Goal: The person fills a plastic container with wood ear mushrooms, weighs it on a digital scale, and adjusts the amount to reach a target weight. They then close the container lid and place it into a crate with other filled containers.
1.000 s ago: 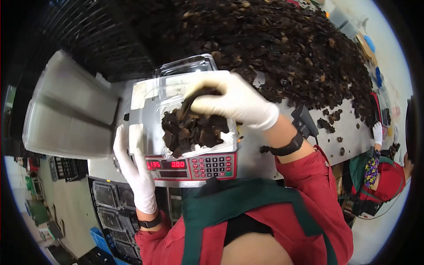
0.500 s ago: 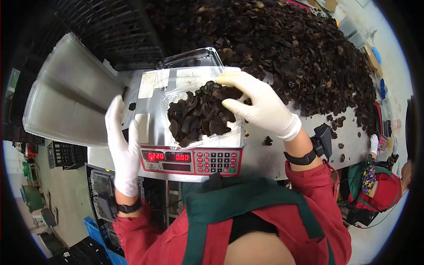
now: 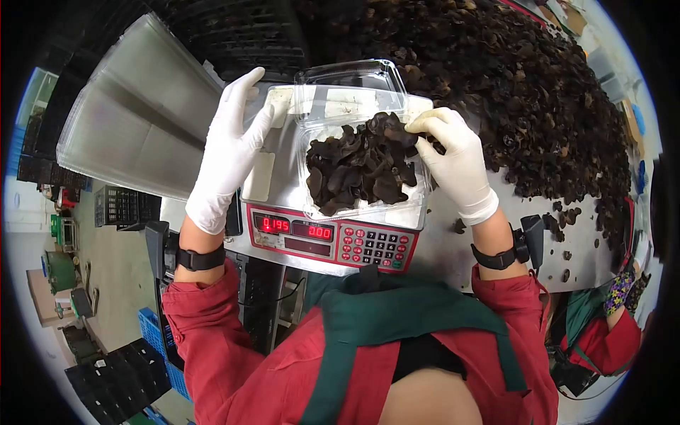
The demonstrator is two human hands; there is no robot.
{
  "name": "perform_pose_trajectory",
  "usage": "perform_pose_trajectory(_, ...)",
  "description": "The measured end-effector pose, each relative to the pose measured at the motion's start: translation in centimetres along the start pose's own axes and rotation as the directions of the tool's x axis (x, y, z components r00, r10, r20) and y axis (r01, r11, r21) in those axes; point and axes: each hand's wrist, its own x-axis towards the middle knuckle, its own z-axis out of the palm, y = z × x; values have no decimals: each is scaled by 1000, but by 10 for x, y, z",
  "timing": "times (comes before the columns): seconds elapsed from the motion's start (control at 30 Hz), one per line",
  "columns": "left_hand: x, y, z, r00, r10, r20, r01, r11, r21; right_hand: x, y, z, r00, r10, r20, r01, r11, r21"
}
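Observation:
A clear plastic clamshell box (image 3: 309, 200) lies with its lid (image 3: 347, 74) folded back on a digital scale (image 3: 256, 177). Dark wood ear mushrooms (image 3: 354, 163) are heaped inside it. The scale's red display (image 3: 294, 228) reads about 0.195. At the box's right edge, my gloved right hand (image 3: 453, 152) pinches a wood ear mushroom at the side of the heap; its fingertips partly cover the piece. My gloved left hand (image 3: 230, 145) is raised over the scale's left side, fingers apart and holding nothing.
A large pile of wood ear mushrooms (image 3: 496, 92) covers the back and right of the metal table (image 3: 489, 262). Stacked clear boxes (image 3: 134, 113) stand at left beside black crates (image 3: 234, 35). Another person in a red sleeve (image 3: 613, 347) is at far right.
My left hand has moved up and away from the scale's front left corner. My right hand has closed on a mushroom at the heap's right side. The reading fell from 0.220 to 0.195.

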Motion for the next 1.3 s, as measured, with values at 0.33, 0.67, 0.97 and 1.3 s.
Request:
perform_pose_trajectory(0.33,2,-2,-8,996,-66,57,66,998,2,4,-24,-35,984,-1,-180,32,985,169)
perform_pose_trajectory(0.67,5,-2,2,998,-20,53,18,999,48,2,-28,-16,996,-32,-78,47,980,194)
perform_pose_trajectory(0.97,3,-8,-9,998,-7,57,2,996,91,-9,-33,-26,990,-141,-6,138,972,-191)
perform_pose_trajectory(1.3,31,-23,-11,988,-52,147,36,993,111,-66,93,-49,981,193,-8,-182,907,-379)
